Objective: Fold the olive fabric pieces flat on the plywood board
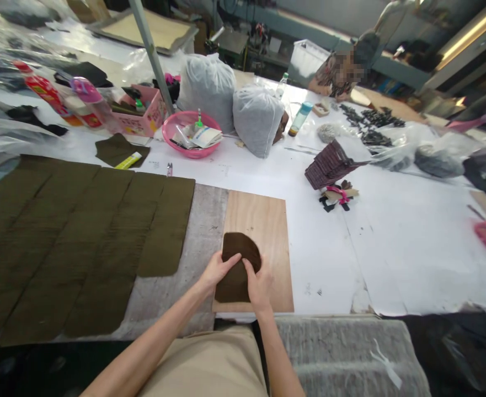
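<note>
On the board (pixel 274 237), the brown piece (pixel 238 243) lay flat between the two hands, its long axis running from near to far and its rounded corner at the far right. Neither hand was clearly nearer: the left hand (pixel 215 271) touched its left edge, the right hand (pixel 261 282) its right, both thumbs resting on top with tips almost meeting. The other fingers were mostly hidden, so I could not tell whether they gripped it from below
</note>
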{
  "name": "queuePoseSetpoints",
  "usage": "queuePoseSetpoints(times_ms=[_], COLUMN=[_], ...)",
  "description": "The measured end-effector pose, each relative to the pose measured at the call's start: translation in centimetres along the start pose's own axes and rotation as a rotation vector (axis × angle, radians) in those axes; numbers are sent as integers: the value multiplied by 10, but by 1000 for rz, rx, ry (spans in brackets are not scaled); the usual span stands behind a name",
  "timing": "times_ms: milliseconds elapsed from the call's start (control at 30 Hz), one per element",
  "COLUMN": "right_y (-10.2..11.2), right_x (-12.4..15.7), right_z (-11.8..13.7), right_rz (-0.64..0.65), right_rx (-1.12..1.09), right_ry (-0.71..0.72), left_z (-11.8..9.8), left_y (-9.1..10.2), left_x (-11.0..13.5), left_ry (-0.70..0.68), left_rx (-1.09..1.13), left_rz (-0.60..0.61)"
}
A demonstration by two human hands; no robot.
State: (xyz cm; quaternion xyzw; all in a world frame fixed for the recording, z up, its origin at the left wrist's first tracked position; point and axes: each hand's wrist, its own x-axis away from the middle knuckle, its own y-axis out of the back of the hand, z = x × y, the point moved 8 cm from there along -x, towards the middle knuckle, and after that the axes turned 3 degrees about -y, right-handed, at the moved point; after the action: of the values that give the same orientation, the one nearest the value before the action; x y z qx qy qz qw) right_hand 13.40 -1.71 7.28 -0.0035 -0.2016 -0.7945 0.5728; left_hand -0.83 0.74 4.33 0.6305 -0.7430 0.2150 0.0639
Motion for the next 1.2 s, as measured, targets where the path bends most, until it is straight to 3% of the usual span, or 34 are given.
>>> queuePoseSetpoints(times_ms=[67,233,267,367,433,567,633,700,767,900,1100,1200], right_y=[6,-20,-21,-11,-9,-26,-26,-18,-14,-25,-21,-32], right_x=[3,7,8,12,17,20,21,20,20,23,27,26], right_z=[5,-10,-10,-3,1,-3,0,5,4,-6,-8,-17], right_rz=[-75,215,206,14,-68,95,105,16,-21,101,-28,64], right_rx=[60,-335,-332,-111,-6,-114,-119,-45,9,-52,76,-10], right_ry=[34,-217,-202,-26,28,-74,-63,-6,10,-47,54,-6], left_z=[7,-22,-19,0,3,-14,-7,6,11,0,1,-4], left_y=[-1,15,16,14,15,26,25,20,20,30,28,32], left_x=[4,10,9,9,10,14,15,15,16,14,16,18], left_ry=[88,-238,-209,-3,4,-204,-134,0,36,-127,-123,-213], left_rx=[63,-164,-146,1,19,-116,-71,29,63,-55,-113,-183], left_rz=[23,-83,-68,28,35,-84,-35,37,40,-76,0,-21])
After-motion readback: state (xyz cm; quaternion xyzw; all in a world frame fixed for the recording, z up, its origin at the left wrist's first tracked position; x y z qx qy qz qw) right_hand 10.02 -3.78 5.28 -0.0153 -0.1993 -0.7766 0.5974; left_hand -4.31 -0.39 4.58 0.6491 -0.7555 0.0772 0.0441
